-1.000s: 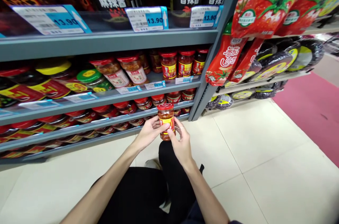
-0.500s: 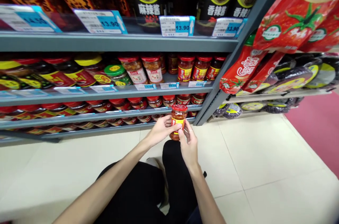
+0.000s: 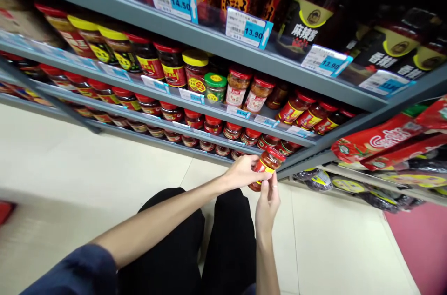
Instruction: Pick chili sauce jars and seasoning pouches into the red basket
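Observation:
A glass jar of chili sauce (image 3: pixel 271 160) with a red lid and a red and yellow label is tilted to the right in front of the lowest shelves. My left hand (image 3: pixel 246 172) is closed around its left side, the thumb lying across the label. From the lower right, my right hand (image 3: pixel 268 202) grips the jar with its fingers at the side and base. Behind it, jars with red lids (image 3: pixel 232 130) stand in rows. On the shelf above are similar red-labelled jars (image 3: pixel 295 108) and a green-lidded jar (image 3: pixel 215 87).
Price tags (image 3: pixel 248 28) line the grey shelf edges (image 3: pixel 223 50). A shelf post stands to the right, with red tomato pouches (image 3: pixel 391 139) and dark bagged goods (image 3: pixel 349 185) beyond it. My bent knees (image 3: pixel 230 211) are below, over pale floor tiles (image 3: pixel 139 150).
The camera view has turned left and tilted, so the shelves now slant. The jar, still in both hands, has gone from nearly upright to leaning right.

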`<state>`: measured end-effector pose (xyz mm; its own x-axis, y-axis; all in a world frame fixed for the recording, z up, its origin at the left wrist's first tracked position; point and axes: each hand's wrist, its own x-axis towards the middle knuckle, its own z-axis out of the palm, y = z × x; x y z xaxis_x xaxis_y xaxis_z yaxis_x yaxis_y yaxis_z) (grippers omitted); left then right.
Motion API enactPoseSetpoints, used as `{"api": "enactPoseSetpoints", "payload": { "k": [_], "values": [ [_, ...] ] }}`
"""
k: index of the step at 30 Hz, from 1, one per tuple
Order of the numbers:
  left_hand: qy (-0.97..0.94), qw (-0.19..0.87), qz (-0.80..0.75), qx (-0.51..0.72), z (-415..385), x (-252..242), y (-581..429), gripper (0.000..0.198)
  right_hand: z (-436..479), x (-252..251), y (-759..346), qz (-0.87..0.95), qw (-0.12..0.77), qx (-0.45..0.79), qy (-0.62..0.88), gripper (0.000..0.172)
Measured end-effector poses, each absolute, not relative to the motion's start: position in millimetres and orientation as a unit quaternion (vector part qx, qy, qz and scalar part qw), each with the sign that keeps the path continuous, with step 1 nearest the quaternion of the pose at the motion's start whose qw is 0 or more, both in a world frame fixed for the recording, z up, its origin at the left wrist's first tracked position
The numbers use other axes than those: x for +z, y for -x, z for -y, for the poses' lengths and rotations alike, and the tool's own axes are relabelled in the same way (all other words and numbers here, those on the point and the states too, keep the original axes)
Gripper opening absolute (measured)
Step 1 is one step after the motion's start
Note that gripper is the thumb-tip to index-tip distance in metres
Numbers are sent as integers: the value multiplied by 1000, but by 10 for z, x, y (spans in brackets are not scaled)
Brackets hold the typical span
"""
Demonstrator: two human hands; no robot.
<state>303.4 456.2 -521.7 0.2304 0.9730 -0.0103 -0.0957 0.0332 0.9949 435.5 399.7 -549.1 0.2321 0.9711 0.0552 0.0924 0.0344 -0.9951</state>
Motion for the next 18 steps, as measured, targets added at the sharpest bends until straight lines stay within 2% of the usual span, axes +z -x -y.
{"api": "enactPoseSetpoints", "payload": {
  "k": [8, 18],
  "values": [
    [-528, 589, -438, 427, -4583, -5274, -2973, 43, -3995, -5482, -4354, 452, 551, 435, 550, 69],
    [-537, 580, -464, 401, -4571, -5225, -2970, 44, -3985, -5519, -4374, 442, 557, 413, 569, 68]
  ]
}}
